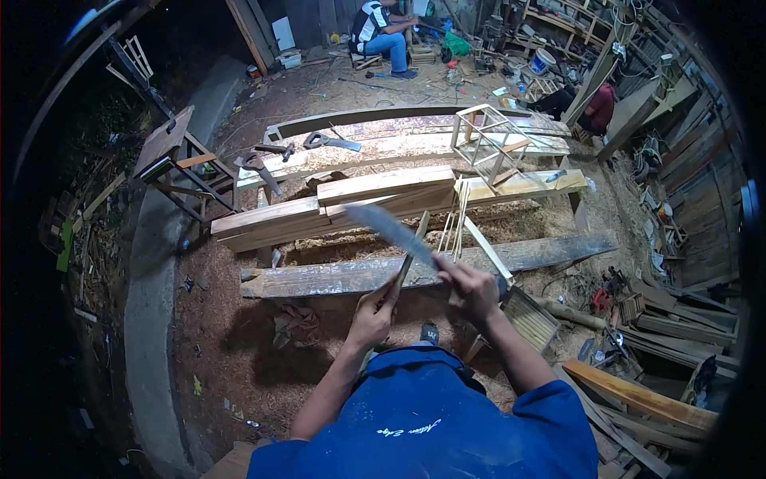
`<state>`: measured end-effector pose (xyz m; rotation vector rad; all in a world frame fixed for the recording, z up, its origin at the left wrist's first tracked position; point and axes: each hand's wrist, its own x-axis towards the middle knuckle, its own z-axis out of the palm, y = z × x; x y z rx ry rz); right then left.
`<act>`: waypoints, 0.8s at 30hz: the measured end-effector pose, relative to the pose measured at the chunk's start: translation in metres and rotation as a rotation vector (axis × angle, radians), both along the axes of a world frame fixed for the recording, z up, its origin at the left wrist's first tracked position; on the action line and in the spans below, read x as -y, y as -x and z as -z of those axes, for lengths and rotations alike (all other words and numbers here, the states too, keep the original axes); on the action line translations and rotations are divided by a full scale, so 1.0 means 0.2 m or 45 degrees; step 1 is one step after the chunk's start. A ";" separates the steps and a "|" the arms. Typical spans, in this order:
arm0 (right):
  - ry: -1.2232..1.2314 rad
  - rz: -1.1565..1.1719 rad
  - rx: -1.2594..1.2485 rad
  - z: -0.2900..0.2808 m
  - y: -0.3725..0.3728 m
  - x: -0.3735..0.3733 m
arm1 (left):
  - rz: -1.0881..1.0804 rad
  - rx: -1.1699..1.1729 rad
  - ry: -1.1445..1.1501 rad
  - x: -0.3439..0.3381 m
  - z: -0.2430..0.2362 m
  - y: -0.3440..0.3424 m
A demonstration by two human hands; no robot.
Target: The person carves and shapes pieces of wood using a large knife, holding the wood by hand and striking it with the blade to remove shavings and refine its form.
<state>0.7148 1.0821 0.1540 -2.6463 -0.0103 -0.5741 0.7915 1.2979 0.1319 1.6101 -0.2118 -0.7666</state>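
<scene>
My right hand (pixel 467 291) is closed round the handle end of a long, broad-bladed knife (pixel 384 229). Its grey blade points up and to the left, slightly smeared by motion. In my left hand (pixel 373 319) a thin wooden strip (pixel 422 227) is gripped at its lower end, tilted upward. The blade crosses in front of or against this strip; I cannot tell whether they touch. Just beyond, several slim sticks (pixel 455 223) lean on a thick wooden beam (pixel 383 188). A longer pale strip (pixel 487 249) slants beside them.
A worn plank bench (pixel 335 277) spans before me. Farther back lie a handsaw (pixel 331 143), another saw (pixel 262 172) and a hammer (pixel 276 149), near a small wooden frame (pixel 488 148). A slatted stool (pixel 530 321) stands right. Two people (pixel 373 30) sit beyond; lumber (pixel 638 397) fills the right.
</scene>
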 end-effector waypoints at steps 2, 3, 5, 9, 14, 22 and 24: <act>-0.128 0.159 0.068 -0.01 -0.02 0.02 | 0.029 -0.058 0.023 -0.02 -0.03 0.01; -0.110 0.088 0.167 0.03 -0.03 0.03 | 0.021 -0.048 0.065 -0.02 -0.01 0.01; 0.002 -0.053 0.080 0.00 0.02 -0.02 | -0.060 0.104 0.081 -0.03 0.05 0.01; 0.095 -0.111 0.000 -0.03 0.00 0.00 | -0.102 -0.117 0.143 0.00 -0.09 0.01; 0.086 -0.024 0.045 -0.04 -0.03 -0.04 | -0.003 0.299 0.016 0.01 -0.16 -0.04; -0.338 0.423 0.047 -0.06 -0.04 0.31 | 0.048 0.153 0.250 -0.12 -0.08 0.05; -0.312 0.353 0.172 -0.03 0.00 0.30 | 0.067 -0.073 0.166 -0.10 -0.12 0.01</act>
